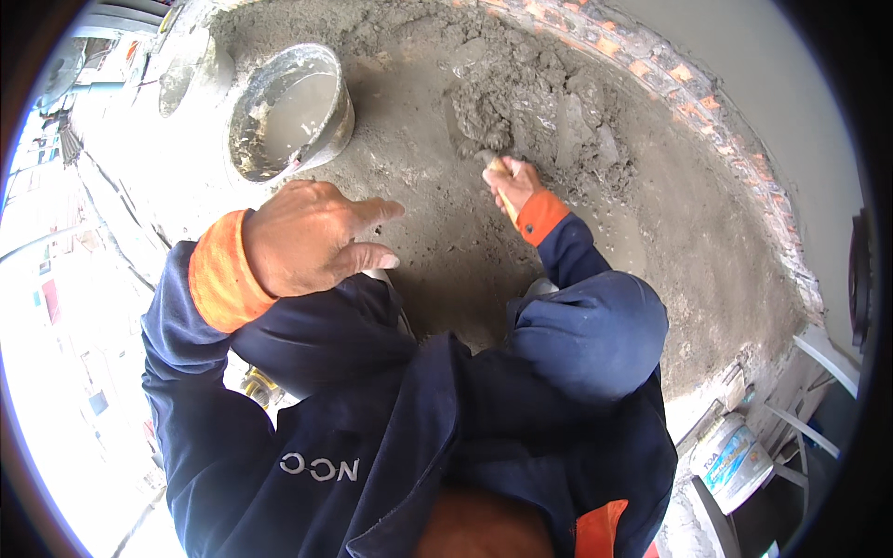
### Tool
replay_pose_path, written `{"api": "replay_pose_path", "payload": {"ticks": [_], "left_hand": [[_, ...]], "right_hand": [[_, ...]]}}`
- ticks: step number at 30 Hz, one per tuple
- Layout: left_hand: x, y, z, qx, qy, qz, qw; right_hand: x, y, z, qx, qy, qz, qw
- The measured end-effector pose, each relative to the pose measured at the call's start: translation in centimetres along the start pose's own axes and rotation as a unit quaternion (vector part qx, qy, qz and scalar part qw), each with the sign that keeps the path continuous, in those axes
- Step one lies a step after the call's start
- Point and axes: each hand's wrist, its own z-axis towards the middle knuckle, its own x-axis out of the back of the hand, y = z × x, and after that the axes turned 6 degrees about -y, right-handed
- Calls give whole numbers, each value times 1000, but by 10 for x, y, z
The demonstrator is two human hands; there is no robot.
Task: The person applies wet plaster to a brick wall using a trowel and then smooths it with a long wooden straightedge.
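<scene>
My right hand is wrapped round the light wooden handle of a trowel. Its metal neck points at a heap of wet grey mortar, and the blade seems to be sunk in or covered by the mortar. My left hand hangs above my left knee, forefinger and thumb stretched out and apart, holding nothing. Beyond that hand stands a mortar-smeared bucket with cloudy grey water in it.
Wet grey mortar covers the floor ahead. A low, broken brick edge curves along the wall at the far right. A white paint pail stands at the lower right by pale metal bars. Glare washes out the left side.
</scene>
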Motion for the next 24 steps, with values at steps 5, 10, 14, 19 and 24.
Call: {"api": "replay_pose_path", "payload": {"ticks": [5,10,14,19,24], "left_hand": [[-6,-8,-4,-24,7,-4,1000],[-8,-17,-9,-14,25,-14,999],[-9,-21,-2,-27,42,-20,999],[-7,-24,3,-73,98,0,993],[-3,-19,5,-61,81,-27,994]], "right_hand": [[45,-9,-35,53,46,62,996],[70,-8,-91,91,36,185,978],[61,9,-121,64,37,129,989],[0,46,-127,-70,-134,-128,980],[-61,62,-79,-149,-329,-113,926]]}}
